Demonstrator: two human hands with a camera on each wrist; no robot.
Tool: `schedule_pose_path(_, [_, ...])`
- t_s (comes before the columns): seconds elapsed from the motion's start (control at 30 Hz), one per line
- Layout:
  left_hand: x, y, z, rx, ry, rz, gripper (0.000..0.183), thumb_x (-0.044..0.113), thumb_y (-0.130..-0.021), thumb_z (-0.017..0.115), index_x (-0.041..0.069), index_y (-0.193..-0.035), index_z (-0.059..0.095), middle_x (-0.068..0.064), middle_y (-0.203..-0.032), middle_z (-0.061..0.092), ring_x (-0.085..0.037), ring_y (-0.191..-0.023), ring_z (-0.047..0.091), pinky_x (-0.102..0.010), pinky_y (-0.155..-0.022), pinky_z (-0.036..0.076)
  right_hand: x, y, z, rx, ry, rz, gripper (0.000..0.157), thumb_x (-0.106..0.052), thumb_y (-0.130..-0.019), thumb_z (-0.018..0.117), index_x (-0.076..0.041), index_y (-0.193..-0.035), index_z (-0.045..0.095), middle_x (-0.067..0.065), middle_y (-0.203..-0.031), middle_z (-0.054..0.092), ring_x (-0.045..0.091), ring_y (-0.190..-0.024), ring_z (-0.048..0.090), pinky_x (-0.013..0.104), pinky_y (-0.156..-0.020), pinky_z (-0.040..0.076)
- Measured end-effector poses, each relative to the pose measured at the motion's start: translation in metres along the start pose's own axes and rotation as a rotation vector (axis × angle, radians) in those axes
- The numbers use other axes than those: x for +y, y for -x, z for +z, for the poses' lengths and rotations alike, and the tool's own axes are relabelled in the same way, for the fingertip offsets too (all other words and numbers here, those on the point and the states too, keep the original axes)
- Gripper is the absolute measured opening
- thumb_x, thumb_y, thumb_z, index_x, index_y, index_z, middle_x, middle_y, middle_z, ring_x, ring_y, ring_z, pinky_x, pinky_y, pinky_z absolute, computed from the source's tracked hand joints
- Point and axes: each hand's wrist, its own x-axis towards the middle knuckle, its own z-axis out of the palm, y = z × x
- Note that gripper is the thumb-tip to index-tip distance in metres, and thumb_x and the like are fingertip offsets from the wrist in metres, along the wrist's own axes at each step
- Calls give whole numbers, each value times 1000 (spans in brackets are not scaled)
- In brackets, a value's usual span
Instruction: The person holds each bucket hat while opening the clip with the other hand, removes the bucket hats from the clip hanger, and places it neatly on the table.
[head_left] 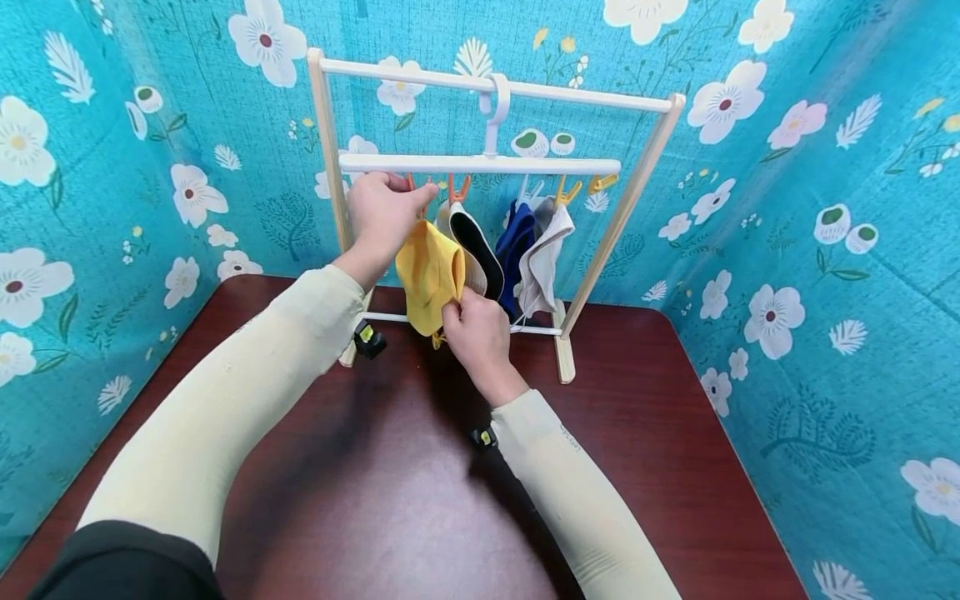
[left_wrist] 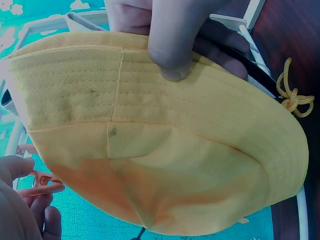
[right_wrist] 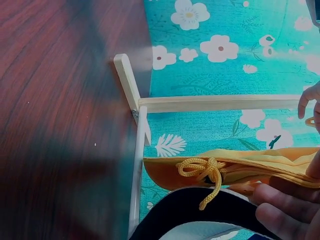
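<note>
Seen from the head, gripping the yellow hat [head_left: 423,279] by its brim with the right hand [head_left: 483,333], and reaching under the white hanger [head_left: 480,164] with the left hand [head_left: 381,210]. From the left wrist, pinching an orange clip [left_wrist: 50,189] beside the hat's crown with the left hand, though hard to tell whether fastened to it. From the right wrist, seen next to a black-lined hat [right_wrist: 200,206], with knotted yellow cord [right_wrist: 212,171] at the brim.

Curtain [head_left: 915,350]: teal, floral, at back and sides. Table [head_left: 660,467]: dark red-brown. Rack [head_left: 626,208]: wooden, on table. Blue cloth [head_left: 514,242], grey cloth [head_left: 546,258]: probably hats, partly overlapping, hung from clips [head_left: 567,195].
</note>
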Motion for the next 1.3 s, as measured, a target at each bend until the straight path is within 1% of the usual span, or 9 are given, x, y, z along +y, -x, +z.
schedule_pose_path(0.1, [0, 1, 0, 4, -5, 19, 44, 60, -72, 75, 19, -89, 69, 4, -87, 67, -12, -81, 61, -29, -66, 49, 0, 1, -1, -1, 3, -3, 25, -23, -88, 52, -18, -64, 49, 2, -57, 56, 25, -52, 54, 39, -47, 42])
schedule_pose_path(0.37, [-2, 2, 2, 26, 2, 36, 46, 61, -71, 75, 20, -88, 69, 4, -92, 68, -12, -83, 61, -29, -67, 48, -1, 2, -4, 6, -16, -14, 26, -22, -88, 53, -18, -63, 49, 0, -54, 53, 22, -50, 52, 35, -45, 39])
schedule_pose_path(0.57, [-4, 2, 3, 33, 22, 41, 46, 60, -71, 76, 19, -90, 68, 4, -94, 67, -12, -84, 61, -29, -69, 49, -1, 3, -5, 18, -20, -16, 26, -22, -87, 53, -18, -62, 49, 0, -55, 53, 23, -50, 53, 36, -44, 40])
schedule_pose_path(0.77, [-7, 1, 3, 29, 56, 54, 50, 61, -71, 76, 19, -97, 67, 4, -101, 68, -10, -91, 62, -28, -76, 50, -1, 4, -6, 28, -14, -25, 26, -22, -88, 53, -17, -62, 49, 2, -56, 56, 26, -51, 56, 38, -45, 41])
schedule_pose_path(0.93, [-11, 0, -1, 2, 115, 48, 48, 52, -74, 77, 17, -104, 66, 3, -106, 68, -9, -97, 61, -28, -83, 50, -1, 5, -6, 39, -17, -33, 26, -22, -88, 53, -18, -62, 49, 2, -56, 57, 27, -52, 57, 39, -45, 41])
schedule_pose_path(1.07, [-13, 2, -5, -12, 125, 71, 44, 46, -79, 76, 16, -110, 66, 2, -107, 68, -10, -99, 61, -28, -84, 49, -1, 6, -6, 56, -18, -37, 26, -22, -87, 54, -18, -62, 49, 3, -57, 57, 29, -52, 57, 41, -45, 42])
schedule_pose_path(1.17, [-17, 3, -8, -17, 121, 90, 42, 46, -80, 75, 17, -110, 67, 2, -107, 68, -10, -98, 61, -28, -84, 50, -1, 6, -6, 66, -17, -43, 26, -21, -86, 55, -17, -61, 49, 4, -57, 57, 30, -52, 57, 41, -45, 42])
schedule_pose_path(1.3, [-24, 2, -12, -25, 126, 125, 38, 41, -82, 74, 15, -109, 68, 0, -105, 69, -11, -97, 63, -27, -84, 50, -1, 6, -6, 70, -20, -52, 27, -21, -86, 55, -17, -61, 48, 3, -56, 56, 28, -51, 56, 40, -45, 42])
